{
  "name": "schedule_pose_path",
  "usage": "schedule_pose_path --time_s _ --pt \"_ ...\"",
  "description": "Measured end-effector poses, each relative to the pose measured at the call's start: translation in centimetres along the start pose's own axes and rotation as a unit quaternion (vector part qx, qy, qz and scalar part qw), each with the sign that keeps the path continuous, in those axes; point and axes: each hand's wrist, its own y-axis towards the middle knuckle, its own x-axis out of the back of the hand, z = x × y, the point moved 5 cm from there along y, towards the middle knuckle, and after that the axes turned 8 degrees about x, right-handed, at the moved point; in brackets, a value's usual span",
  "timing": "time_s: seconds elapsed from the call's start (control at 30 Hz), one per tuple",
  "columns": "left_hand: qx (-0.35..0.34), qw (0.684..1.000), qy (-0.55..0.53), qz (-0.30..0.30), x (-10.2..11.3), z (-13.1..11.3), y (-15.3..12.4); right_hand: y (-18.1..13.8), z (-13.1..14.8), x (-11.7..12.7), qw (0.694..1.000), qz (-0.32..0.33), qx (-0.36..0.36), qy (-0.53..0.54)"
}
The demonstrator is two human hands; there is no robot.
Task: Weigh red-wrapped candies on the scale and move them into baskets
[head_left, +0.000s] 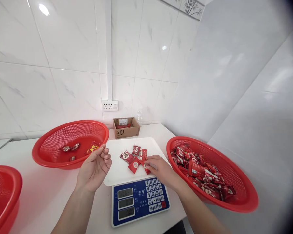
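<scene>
Several red wrapped candies [134,165] lie in a loose cluster on the white pan [117,177] of a weighing scale. My right hand [161,169] reaches over the pan from the right, with thumb and fingers closed around a small red wrapped candy [146,166] at the cluster's edge. Left of the pan, my left hand [95,169] is raised palm up. Its fingers are curled in, and nothing shows in them. Just behind that hand, a red packet with yellow print [92,148] rests in a red plastic basket [70,126].
A fuller red basket [244,195] of wrapped candies stands to the right. Another red basket [5,195] is cut off at the left edge. The scale's blue keypad panel [140,201] faces me. Behind the pan sits a small cardboard box [128,131] near the tiled wall.
</scene>
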Motion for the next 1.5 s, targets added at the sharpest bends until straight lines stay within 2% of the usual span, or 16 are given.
schedule_pose_path --time_s 0.2,0.33,0.47,0.6,0.73,0.83,0.9,1.0,1.1,1.2,1.27,1.4,1.5 --pt "-0.008 1.0 0.008 0.019 0.2 -0.3 0.1 1.0 1.8 0.2 0.998 0.054 0.013 0.003" --pt "-0.008 1.0 0.011 0.02 0.2 -0.3 0.1 2.8 3.1 -2.1 0.992 0.117 0.023 -0.05" --pt "-0.009 1.0 0.008 0.024 0.1 -0.4 0.1 4.7 3.0 -4.3 0.979 0.182 0.042 -0.08" --pt "-0.009 1.0 0.013 0.018 0.0 -0.3 0.1 6.0 2.5 -4.7 0.975 0.198 0.058 -0.081" --pt "-0.005 1.0 0.016 0.005 -0.1 -0.1 0.0 6.3 2.6 -3.7 0.978 0.183 0.056 -0.079" --pt "-0.008 1.0 0.019 0.012 -0.1 -0.2 -0.1 4.7 2.5 -2.2 0.986 0.142 0.035 -0.074" --pt "-0.013 1.0 0.019 0.017 -0.1 -0.3 -0.2 2.4 1.7 -0.7 0.992 0.098 0.016 -0.074" --pt "-0.031 0.999 0.024 0.015 0.0 -0.6 -0.2 -2.1 -0.8 2.3 0.995 -0.015 -0.026 -0.1" --pt "-0.055 0.998 0.041 0.01 0.0 -0.7 -0.2 -6.8 -4.3 4.6 0.985 -0.063 -0.098 -0.127" --pt "-0.065 0.996 0.064 0.003 0.0 -0.3 0.0 -10.0 -7.1 5.5 0.971 -0.041 -0.202 -0.123" --pt "-0.065 0.994 0.084 -0.003 0.0 0.3 0.2 -11.1 -8.0 5.5 0.966 -0.014 -0.241 -0.088" --pt "-0.072 0.984 0.162 -0.003 -0.1 1.7 0.3 -11.2 -8.2 4.9 0.974 0.009 -0.222 -0.044" --pt "-0.082 0.956 0.283 0.003 -0.3 2.4 0.3 -10.8 -8.5 4.5 0.979 0.02 -0.202 -0.036"
